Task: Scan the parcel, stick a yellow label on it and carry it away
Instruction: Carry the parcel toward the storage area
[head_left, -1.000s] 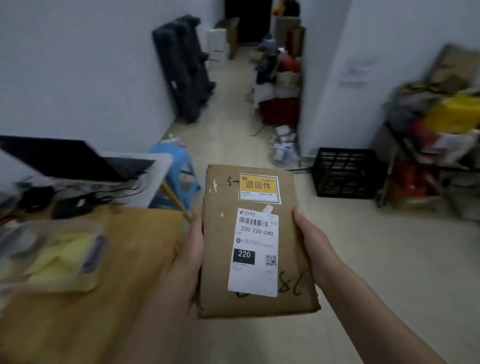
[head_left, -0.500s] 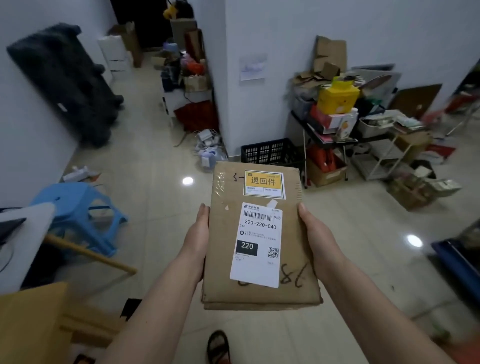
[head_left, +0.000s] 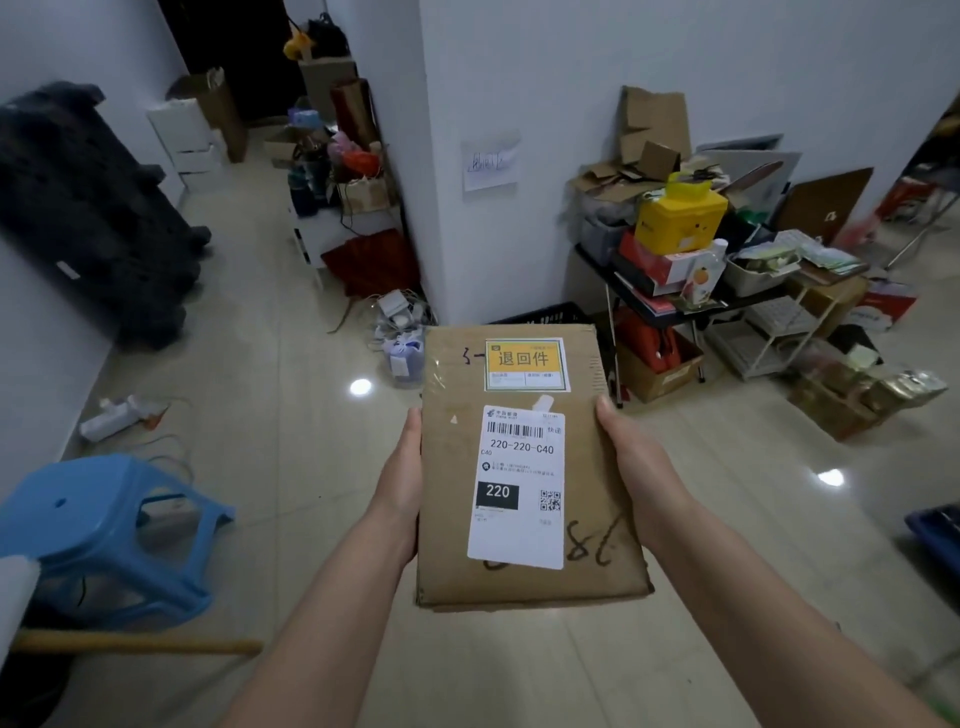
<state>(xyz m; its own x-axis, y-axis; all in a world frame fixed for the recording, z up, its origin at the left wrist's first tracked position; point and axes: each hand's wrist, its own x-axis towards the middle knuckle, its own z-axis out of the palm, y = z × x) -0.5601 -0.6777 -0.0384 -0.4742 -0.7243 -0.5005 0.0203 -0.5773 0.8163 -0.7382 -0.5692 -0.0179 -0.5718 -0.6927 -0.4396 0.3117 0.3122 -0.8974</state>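
I hold a flat brown cardboard parcel (head_left: 447, 519) level in front of me, over the tiled floor. A yellow label (head_left: 524, 359) sits at its far end, and below it a white shipping label (head_left: 519, 483) with a barcode and "220-220-C40". My left hand (head_left: 402, 483) grips the parcel's left edge. Along the right edge lies my right hand (head_left: 636, 467), fingers pressed to the side.
A blue plastic stool (head_left: 104, 530) stands at the left, with a wooden stick (head_left: 140, 647) below it. A black crate (head_left: 550, 314) sits behind the parcel by the white wall corner. Cluttered racks with boxes and a yellow container (head_left: 678, 218) fill the right. Open floor lies ahead.
The view has swung right, away from the wooden table and laptop, towards the cluttered racks. The parcel stays held in both hands in the same grip.
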